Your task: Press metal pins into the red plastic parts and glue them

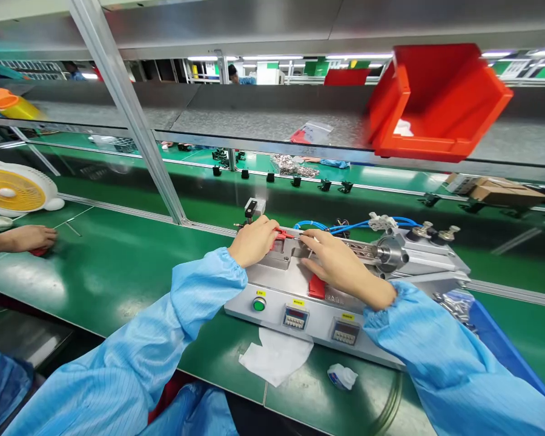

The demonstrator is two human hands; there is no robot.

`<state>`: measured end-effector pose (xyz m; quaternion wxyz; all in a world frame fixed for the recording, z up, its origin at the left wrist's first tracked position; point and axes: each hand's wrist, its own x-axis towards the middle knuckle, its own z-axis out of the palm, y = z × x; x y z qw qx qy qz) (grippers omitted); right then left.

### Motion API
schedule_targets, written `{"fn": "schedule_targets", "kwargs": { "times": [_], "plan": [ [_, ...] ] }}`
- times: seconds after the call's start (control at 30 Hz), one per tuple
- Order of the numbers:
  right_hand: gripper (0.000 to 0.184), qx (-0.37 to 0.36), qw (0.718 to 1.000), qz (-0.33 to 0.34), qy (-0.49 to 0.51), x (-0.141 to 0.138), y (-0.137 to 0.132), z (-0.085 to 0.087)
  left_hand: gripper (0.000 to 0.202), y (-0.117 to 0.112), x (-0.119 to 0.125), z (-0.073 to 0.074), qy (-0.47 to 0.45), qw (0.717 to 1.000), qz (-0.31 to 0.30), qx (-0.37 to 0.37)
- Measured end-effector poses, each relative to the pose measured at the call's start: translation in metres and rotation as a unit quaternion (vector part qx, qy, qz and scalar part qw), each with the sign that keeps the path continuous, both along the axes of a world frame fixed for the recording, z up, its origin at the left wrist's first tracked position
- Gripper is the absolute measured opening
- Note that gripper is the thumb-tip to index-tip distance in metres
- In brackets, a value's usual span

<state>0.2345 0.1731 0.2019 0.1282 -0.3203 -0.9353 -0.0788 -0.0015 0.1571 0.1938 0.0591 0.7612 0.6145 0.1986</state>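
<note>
My left hand [254,241] is closed at the fingertips on a small red part [281,234], above a metal fixture block [277,259] on a bench machine. My right hand [333,260] reaches over the machine's top plate, thumb and fingers apart. Its fingertips are close to a thin dark tip beside the red part; whether they touch it is unclear. Below the right palm lies a red piece [317,287] on the plate. To the right is the machine's metal cylinder [390,251]. The machine's front panel [272,315] carries a green button [258,304] and two counters.
A blue tray [504,339] of metal parts stands at right. White paper [277,357] and a crumpled wrapper [342,376] lie in front. Overhead, a shelf [254,121] holds a red bin [440,109]. A co-worker's hand [27,238] and a fan [16,188] are left.
</note>
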Motion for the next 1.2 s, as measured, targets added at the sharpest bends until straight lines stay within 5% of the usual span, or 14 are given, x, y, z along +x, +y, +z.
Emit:
{"fn": "schedule_targets", "kwargs": {
  "times": [0.47, 1.03, 1.2],
  "plan": [
    [0.039, 0.023, 1.0, -0.002, -0.006, -0.002, -0.003, -0.004, 0.031, -0.013, 0.008, 0.001, 0.101, 0.994, 0.032, -0.004],
    [0.041, 0.003, 1.0, -0.011, 0.005, -0.004, -0.004, -0.006, 0.029, -0.022, 0.012, 0.0, 0.111, 0.993, 0.038, 0.019],
    [0.045, 0.008, 1.0, -0.001, 0.021, 0.004, -0.012, -0.001, 0.027, -0.031, 0.001, -0.014, 0.046, 0.995, 0.014, 0.082]
  ]
}}
